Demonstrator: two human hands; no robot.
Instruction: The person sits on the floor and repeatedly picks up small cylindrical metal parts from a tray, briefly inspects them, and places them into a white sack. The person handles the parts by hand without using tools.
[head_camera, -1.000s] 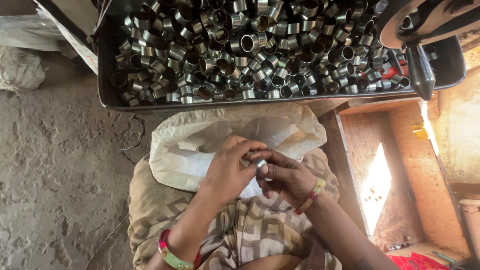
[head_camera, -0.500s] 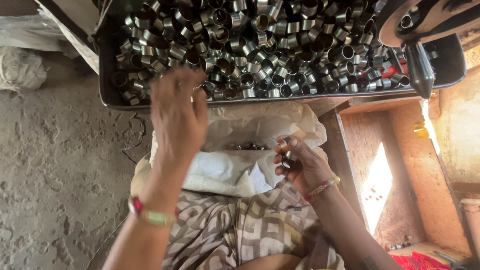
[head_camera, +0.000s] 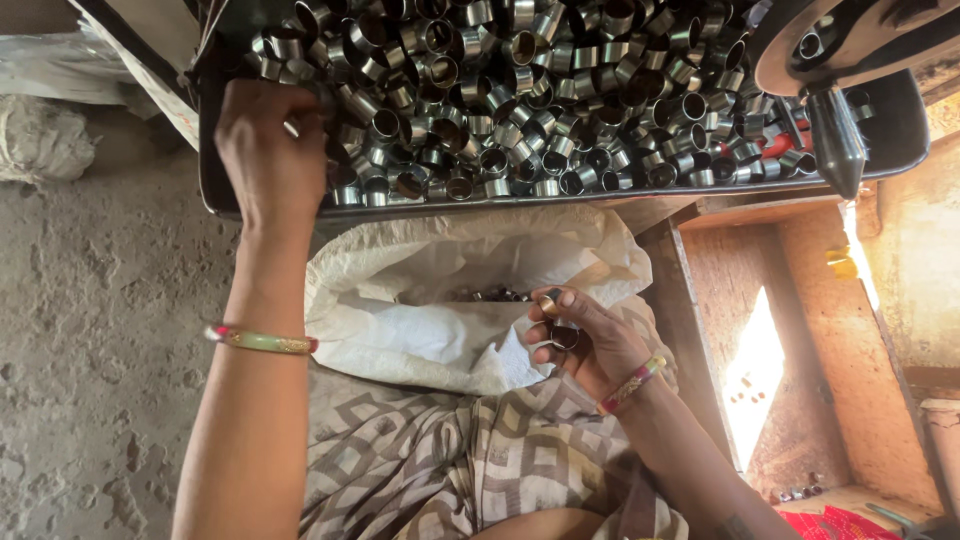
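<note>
A big dark tray (head_camera: 905, 140) sits up top, full of shiny metal rings (head_camera: 560, 90) piled every which way, some on end, some on their sides. The left hand (head_camera: 270, 150) is in the tray's near left corner, fingers curled down onto the rings; I cannot tell if it has one. Below the tray a white sack (head_camera: 440, 300) lies open on the lap, with a few rings down inside. The right hand (head_camera: 585, 340) is over the sack's right edge, fingers pinched on one ring (head_camera: 563, 337), its hole facing up. Dirt floor (head_camera: 90, 300) lies to the left.
</note>
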